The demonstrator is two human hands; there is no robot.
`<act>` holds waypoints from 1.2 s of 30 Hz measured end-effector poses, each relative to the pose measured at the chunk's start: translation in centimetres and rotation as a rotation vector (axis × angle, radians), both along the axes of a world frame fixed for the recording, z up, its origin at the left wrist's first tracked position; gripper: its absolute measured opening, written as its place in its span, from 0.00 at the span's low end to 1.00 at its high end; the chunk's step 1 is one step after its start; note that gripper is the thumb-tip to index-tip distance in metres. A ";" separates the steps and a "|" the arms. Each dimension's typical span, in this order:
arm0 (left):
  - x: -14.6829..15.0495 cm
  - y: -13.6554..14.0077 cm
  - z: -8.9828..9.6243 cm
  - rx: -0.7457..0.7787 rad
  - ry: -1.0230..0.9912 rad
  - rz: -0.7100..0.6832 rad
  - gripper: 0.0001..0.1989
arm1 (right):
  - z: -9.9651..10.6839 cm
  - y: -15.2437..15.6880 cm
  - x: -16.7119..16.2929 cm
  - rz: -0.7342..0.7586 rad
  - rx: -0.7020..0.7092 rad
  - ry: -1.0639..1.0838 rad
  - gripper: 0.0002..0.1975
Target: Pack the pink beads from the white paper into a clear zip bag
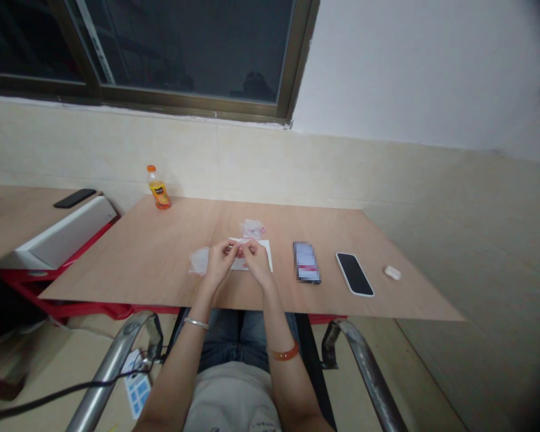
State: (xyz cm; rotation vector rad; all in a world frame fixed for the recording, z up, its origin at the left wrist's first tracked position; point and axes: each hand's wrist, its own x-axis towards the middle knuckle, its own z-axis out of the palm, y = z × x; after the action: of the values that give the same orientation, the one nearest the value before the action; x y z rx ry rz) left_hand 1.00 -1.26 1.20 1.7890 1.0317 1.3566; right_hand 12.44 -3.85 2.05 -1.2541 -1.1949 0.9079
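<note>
My left hand (220,262) and my right hand (257,261) meet above a white sheet (239,264) in the middle of the table. Thumb and fingers of both hands are pinched together at a small, pale pinkish piece (243,240), too small to name. Close to my left hand lies a translucent plastic bag (199,261). Just beyond the fingertips is another clear plastic bag (252,228) with pinkish bits. Part of the sheet is hidden under my hands.
Right of my hands lie a phone with a lit, blurred screen (306,262), a white-edged phone (355,274) and a small white case (392,273). An orange drink bottle (159,189) stands at the back left. Metal armrests (364,366) flank me below the wooden table (130,264).
</note>
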 end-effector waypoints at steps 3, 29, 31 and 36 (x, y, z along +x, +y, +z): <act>0.2 -0.1 -0.2 0.003 0.018 0.027 0.12 | 0.1 0.0 -0.1 0.002 -0.044 0.010 0.09; 0.7 0.1 -0.6 -0.023 -0.051 0.277 0.13 | 0.5 -0.6 0.0 0.002 -0.035 -0.031 0.10; 0.5 0.1 -0.3 -0.032 -0.037 0.189 0.11 | 0.6 -0.6 0.0 -0.053 -0.023 -0.023 0.11; 0.4 0.1 -0.2 0.028 -0.021 0.105 0.05 | 0.1 -0.4 0.6 -0.125 0.013 -0.132 0.11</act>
State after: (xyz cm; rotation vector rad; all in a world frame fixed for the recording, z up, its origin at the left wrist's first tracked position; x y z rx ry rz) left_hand 1.42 -1.15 1.00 1.7581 1.1140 1.4565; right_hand 13.07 -4.29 2.17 -1.3792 -1.2086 0.7341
